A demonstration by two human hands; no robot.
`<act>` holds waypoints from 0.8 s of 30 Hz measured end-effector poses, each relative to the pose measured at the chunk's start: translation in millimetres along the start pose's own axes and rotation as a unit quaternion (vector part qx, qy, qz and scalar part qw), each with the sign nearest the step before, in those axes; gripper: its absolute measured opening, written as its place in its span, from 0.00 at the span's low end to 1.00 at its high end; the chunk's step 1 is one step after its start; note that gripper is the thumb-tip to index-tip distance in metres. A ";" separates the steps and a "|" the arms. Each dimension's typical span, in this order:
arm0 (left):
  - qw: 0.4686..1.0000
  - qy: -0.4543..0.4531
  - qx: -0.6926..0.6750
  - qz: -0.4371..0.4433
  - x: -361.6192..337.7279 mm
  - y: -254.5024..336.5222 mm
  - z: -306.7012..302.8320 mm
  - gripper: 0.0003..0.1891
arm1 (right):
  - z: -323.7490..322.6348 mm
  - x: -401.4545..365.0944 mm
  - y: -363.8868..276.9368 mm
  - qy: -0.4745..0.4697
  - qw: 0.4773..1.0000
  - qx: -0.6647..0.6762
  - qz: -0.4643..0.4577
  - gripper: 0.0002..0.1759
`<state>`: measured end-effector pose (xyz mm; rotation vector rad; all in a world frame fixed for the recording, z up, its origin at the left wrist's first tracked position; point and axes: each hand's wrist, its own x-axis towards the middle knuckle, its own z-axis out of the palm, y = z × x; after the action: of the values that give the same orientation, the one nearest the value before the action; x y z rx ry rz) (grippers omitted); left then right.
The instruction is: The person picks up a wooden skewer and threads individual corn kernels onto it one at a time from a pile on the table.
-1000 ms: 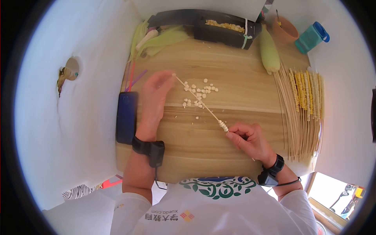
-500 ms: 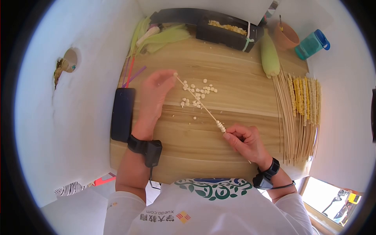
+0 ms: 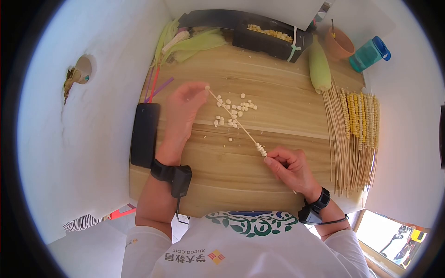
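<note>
My right hand (image 3: 293, 170) pinches a thin wooden skewer (image 3: 242, 127) near its lower end, just below several pale kernels (image 3: 261, 149) threaded on it. The skewer slants up and left to my left hand (image 3: 187, 104), whose fingertips close on a single kernel (image 3: 207, 88) at the upper tip. Loose pale kernels (image 3: 240, 107) lie scattered on the wooden table (image 3: 273, 83) beside and beneath the skewer.
At the right lie filled corn skewers (image 3: 361, 118) and bare sticks (image 3: 340, 157), below a corn cob (image 3: 320, 67). A black box (image 3: 264, 44) of kernels, husks (image 3: 199, 45), a bowl (image 3: 339, 44) and a bottle (image 3: 369, 54) stand behind. A phone (image 3: 145, 134) lies left.
</note>
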<state>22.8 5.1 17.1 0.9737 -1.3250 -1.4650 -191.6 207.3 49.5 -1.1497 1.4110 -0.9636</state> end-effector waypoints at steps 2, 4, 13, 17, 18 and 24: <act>1.000 0.000 0.006 0.003 -0.3 0.3 0.8 0.09 | 0.3 0.1 -0.1 0.004 1.000 -0.005 -0.006 0.07; 0.997 0.017 0.075 0.021 -1.4 0.8 2.7 0.08 | 0.2 0.0 1.4 0.003 1.000 -0.003 -0.004 0.07; 0.976 0.050 0.188 0.095 -6.9 -4.5 8.0 0.06 | 0.7 -0.2 3.4 0.004 1.000 -0.012 -0.009 0.07; 0.972 0.053 0.208 0.100 -7.6 -5.8 9.4 0.06 | 0.7 0.2 2.0 0.004 1.000 -0.027 -0.014 0.08; 0.972 0.051 0.207 0.098 -7.8 -6.4 9.2 0.06 | 0.8 0.0 2.1 0.004 1.000 -0.027 -0.013 0.08; 0.979 0.042 0.181 0.087 -8.6 -5.2 10.8 0.06 | -0.1 0.1 0.7 0.001 0.999 -0.038 -0.024 0.08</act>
<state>14.3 16.4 13.0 1.1040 -1.6042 -1.0590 -191.8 207.4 48.8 -1.2435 1.4373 -0.9510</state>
